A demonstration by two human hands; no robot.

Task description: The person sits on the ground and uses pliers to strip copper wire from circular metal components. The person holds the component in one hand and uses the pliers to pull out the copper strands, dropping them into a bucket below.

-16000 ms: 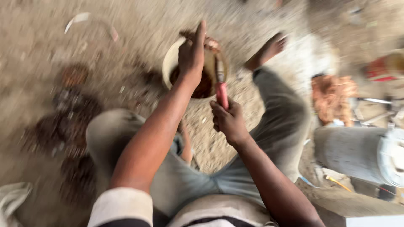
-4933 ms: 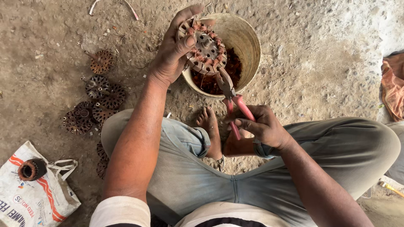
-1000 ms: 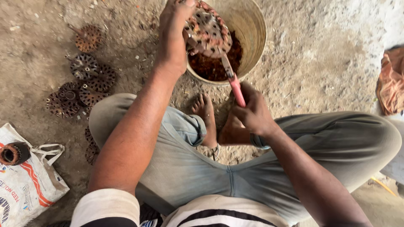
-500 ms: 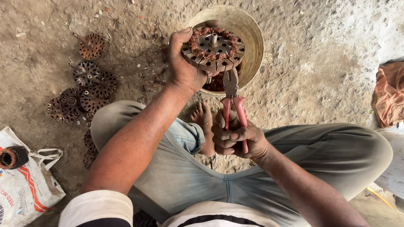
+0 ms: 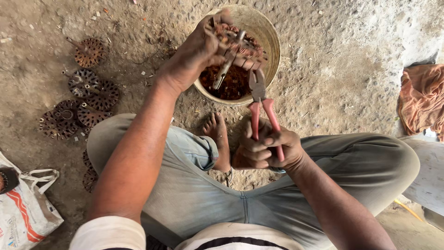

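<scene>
I sit cross-legged on a dirt floor. My left hand [image 5: 196,51] grips a round rusty motor core [image 5: 236,44] with copper windings and a metal shaft, tilted over a pale bucket [image 5: 270,44]. Red-handled pliers [image 5: 260,109] are in my right hand [image 5: 270,148], handles spread, their jaws up against the lower edge of the core. The bucket holds reddish-brown copper scraps [image 5: 229,85]. My bare foot [image 5: 218,139] rests just below the bucket.
Several rusty slotted motor cores [image 5: 81,99] lie in a group on the ground to the left. A white printed bag [image 5: 25,210] sits at the lower left. An orange cloth [image 5: 423,99] lies at the right edge.
My left hand has tipped the core from flat to tilted, so its shaft now points toward me. The pliers stay at the core's lower edge, handles more spread.
</scene>
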